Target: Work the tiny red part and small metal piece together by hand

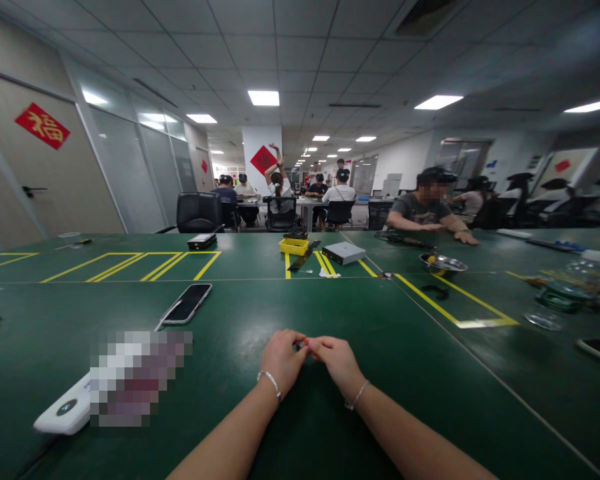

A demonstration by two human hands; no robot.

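Note:
My left hand (283,360) and my right hand (338,360) meet over the green table (230,393) in front of me. Between their fingertips is a small orange object (306,341), mostly covered by the fingers, so its kind does not show. Fingers of both hands are closed around it. A thin bracelet circles each wrist. To the left of my hands lies a phone (187,304) with a dark screen, a white cable running from its near end.
A long white device (63,408), partly blurred out, lies at the left. Farther back are a yellow bin (294,247), a grey box (344,253) and a metal bowl (450,264). A clear bottle (570,287) stands at right. Across the table sits a person (423,207), forearms on it.

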